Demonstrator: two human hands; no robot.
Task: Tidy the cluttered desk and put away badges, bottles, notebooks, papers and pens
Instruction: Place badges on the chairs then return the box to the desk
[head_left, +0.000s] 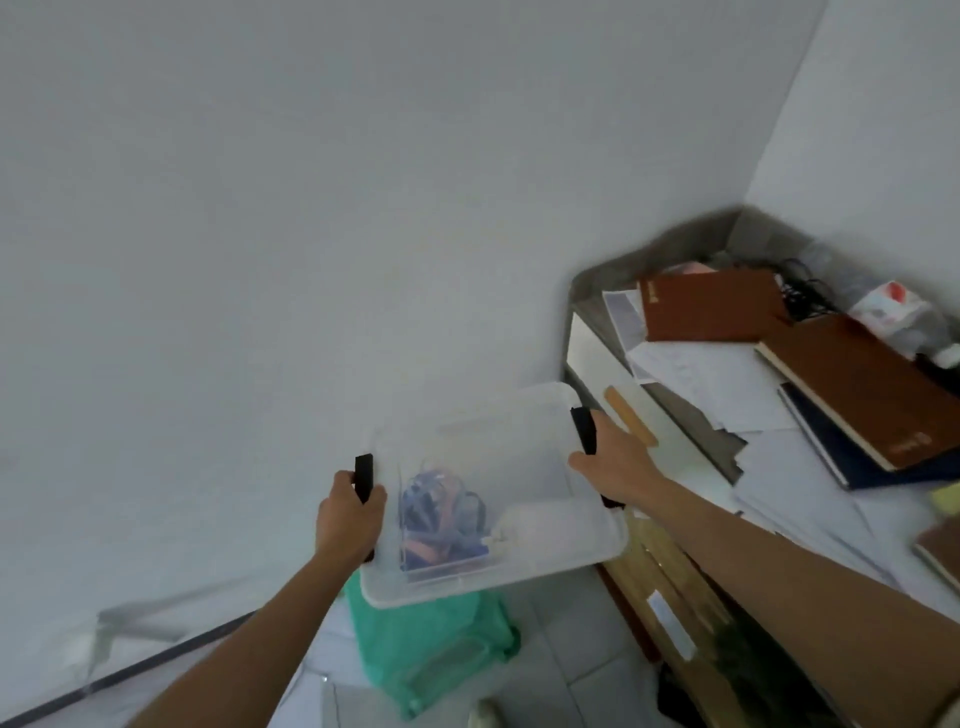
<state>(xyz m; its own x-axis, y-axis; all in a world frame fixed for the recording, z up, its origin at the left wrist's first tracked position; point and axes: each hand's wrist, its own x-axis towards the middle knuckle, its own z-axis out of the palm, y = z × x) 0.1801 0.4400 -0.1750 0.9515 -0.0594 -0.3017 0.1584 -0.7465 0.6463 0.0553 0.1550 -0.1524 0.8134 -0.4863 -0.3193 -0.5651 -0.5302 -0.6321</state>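
A clear plastic storage box (524, 564) with a lid and black side clips hangs in the air left of the desk. Inside it lie blue and orange badge lanyards (441, 514) and something white. My left hand (345, 519) grips the black clip on its left side. My right hand (613, 457) holds the right edge by the other black clip. On the desk (722, 441) lie brown notebooks (711, 306), a larger brown book (862, 384) on a dark blue one, and loose white papers (701, 379).
A green plastic bag (431, 649) sits on the tiled floor under the box. White walls meet in the corner behind the desk. Black cables (802, 291) and a crumpled wrapper (893, 306) lie at the desk's far end. A wooden ruler (628, 421) lies near its left edge.
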